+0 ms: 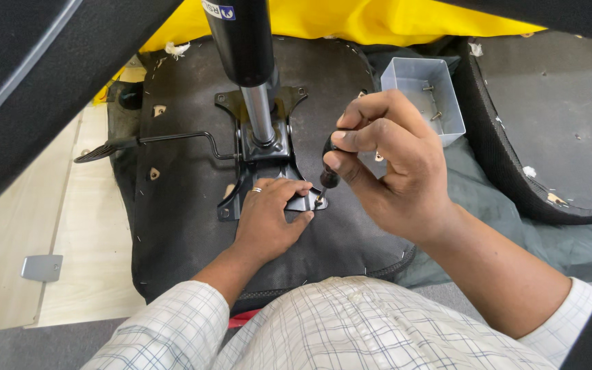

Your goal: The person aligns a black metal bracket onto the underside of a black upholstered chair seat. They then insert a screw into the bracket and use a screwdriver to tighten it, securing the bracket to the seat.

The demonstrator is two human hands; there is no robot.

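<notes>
**Fastening the mechanism plate to the upturned chair seat**

The black seat base (pixel 186 226) lies upside down across the person's lap and a pale wooden surface (pixel 90 274), with yellow cloth (pixel 351 17) behind it and a second seat pan (pixel 556 137) to the right. On its middle sits the black metal mechanism plate (pixel 263 157), the gas cylinder (pixel 244 48) rising from it and a bent lever (pixel 173 139) running off to the left.

The left hand (pixel 268 216) lies flat on the plate's near edge, fingers spread and pressing down, a ring on one of them. The right hand (pixel 395 154) pinches the dark handle of a screwdriver (pixel 328 168) between thumb and curled fingers, its tip standing on a screw (pixel 318 203) at the plate's near right corner.

This looks like the driving of that corner screw. The next move likely calls for keeping the tool upright and the plate held steady. A small grey metal tray (pixel 447 103) just beyond holds a few loose screws (pixel 433 101).
</notes>
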